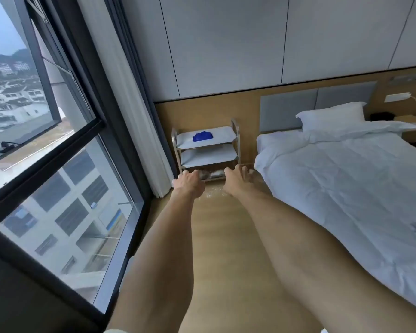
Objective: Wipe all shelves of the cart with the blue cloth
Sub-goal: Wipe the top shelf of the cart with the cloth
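Cart [205, 150]: three shelves, against the wall between curtain [139, 131] and bed [346, 179]. Blue cloth [203, 136]: bunched on the top shelf, untouched. Left hand [189, 182] and right hand [237, 179]: stretched toward the cart, fingers loosely curled, holding nothing.

We see the blue cloth [202, 136] lying crumpled on the top shelf of the cart [237, 140], left of centre. Our cart is a small, upright, metal-framed unit with three pale shelves.
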The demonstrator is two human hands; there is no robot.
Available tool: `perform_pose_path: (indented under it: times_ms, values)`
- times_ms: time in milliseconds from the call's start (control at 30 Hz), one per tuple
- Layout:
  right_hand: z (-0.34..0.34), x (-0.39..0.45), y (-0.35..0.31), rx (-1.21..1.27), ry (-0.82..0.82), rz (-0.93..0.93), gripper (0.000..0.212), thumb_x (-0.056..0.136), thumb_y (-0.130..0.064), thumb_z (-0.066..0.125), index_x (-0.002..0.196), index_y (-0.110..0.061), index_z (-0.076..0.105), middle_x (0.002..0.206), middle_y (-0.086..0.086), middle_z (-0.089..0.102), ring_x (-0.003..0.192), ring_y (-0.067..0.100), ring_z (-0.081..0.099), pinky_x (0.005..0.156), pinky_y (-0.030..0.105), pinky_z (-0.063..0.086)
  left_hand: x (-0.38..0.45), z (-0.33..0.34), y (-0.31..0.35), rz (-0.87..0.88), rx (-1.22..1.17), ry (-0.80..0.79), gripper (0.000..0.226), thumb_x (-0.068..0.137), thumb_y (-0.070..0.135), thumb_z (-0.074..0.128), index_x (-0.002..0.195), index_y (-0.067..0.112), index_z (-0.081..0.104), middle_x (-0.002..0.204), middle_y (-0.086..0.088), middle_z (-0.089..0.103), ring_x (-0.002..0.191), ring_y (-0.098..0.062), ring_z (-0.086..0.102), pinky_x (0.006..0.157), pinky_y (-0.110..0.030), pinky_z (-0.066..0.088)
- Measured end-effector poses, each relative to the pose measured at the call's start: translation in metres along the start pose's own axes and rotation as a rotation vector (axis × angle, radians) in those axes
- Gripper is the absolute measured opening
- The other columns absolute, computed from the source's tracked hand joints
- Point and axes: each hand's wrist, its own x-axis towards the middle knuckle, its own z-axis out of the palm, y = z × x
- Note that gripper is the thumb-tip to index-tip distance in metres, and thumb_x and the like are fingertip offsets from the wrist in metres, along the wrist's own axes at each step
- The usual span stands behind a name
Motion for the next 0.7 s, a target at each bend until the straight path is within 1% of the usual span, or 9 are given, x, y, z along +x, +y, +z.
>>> perform_pose_path:
  times_ms: [67, 167, 333, 467, 533, 700]
  values:
    - [0.005, 0.040, -0.002, 0.004, -0.004, 0.007, 0.042, 0.091, -0.021, 0.057, 0.132, -0.020, 0.048, 0.138, 0.017, 0.044, 0.126, 0.034, 0.043, 0.102, 0.047, 0.034, 0.036, 0.005, -0.004, -0.010, 0.013, -0.012, 0.036, 0.096, 0.030, 0.044, 0.131, 0.021, 0.048, 0.116, -0.012, 0.054, 0.104, -0.029, 0.055, 0.093, -0.047, 0.047]
    - [0.013, 0.110, -0.004, 0.005, -0.039, -0.010, 0.042, 0.091, -0.022, 0.057, 0.132, -0.021, 0.049, 0.137, 0.016, 0.045, 0.125, 0.033, 0.043, 0.100, 0.047, 0.034, 0.100, 0.011, -0.012, -0.050, 0.030, -0.045, 0.039, 0.096, 0.028, 0.044, 0.134, 0.020, 0.047, 0.120, -0.013, 0.054, 0.110, -0.031, 0.054, 0.095, -0.047, 0.045]
    - [0.010, 0.215, -0.010, -0.006, -0.043, -0.001, 0.038, 0.092, -0.021, 0.056, 0.130, -0.020, 0.050, 0.135, 0.016, 0.047, 0.124, 0.032, 0.044, 0.100, 0.046, 0.035, 0.204, 0.013, -0.019, -0.052, -0.015, -0.054, 0.038, 0.095, 0.030, 0.044, 0.132, 0.022, 0.047, 0.116, -0.011, 0.054, 0.103, -0.028, 0.055, 0.092, -0.046, 0.048]
    - [0.013, 0.293, -0.025, -0.023, -0.052, -0.022, 0.037, 0.092, -0.025, 0.058, 0.127, -0.020, 0.051, 0.130, 0.014, 0.050, 0.121, 0.032, 0.046, 0.101, 0.045, 0.038, 0.278, 0.019, -0.034, -0.069, -0.029, -0.070, 0.029, 0.095, 0.028, 0.044, 0.122, 0.021, 0.051, 0.114, -0.011, 0.055, 0.098, -0.027, 0.056, 0.091, -0.046, 0.049]
    - [0.020, 0.338, -0.035, -0.028, -0.066, -0.020, 0.038, 0.092, -0.026, 0.058, 0.129, -0.020, 0.050, 0.131, 0.014, 0.049, 0.123, 0.033, 0.046, 0.102, 0.045, 0.038, 0.322, 0.025, -0.043, -0.081, -0.040, -0.096, 0.028, 0.095, 0.027, 0.044, 0.121, 0.020, 0.051, 0.115, -0.011, 0.054, 0.101, -0.028, 0.055, 0.093, -0.047, 0.047]
    - [0.033, 0.452, -0.060, -0.040, -0.081, -0.007, 0.037, 0.093, -0.026, 0.056, 0.129, -0.019, 0.049, 0.130, 0.014, 0.048, 0.122, 0.032, 0.045, 0.104, 0.045, 0.037, 0.440, 0.035, -0.075, -0.058, -0.022, -0.120, 0.034, 0.094, 0.026, 0.042, 0.127, 0.019, 0.048, 0.120, -0.013, 0.052, 0.107, -0.030, 0.053, 0.095, -0.048, 0.045]
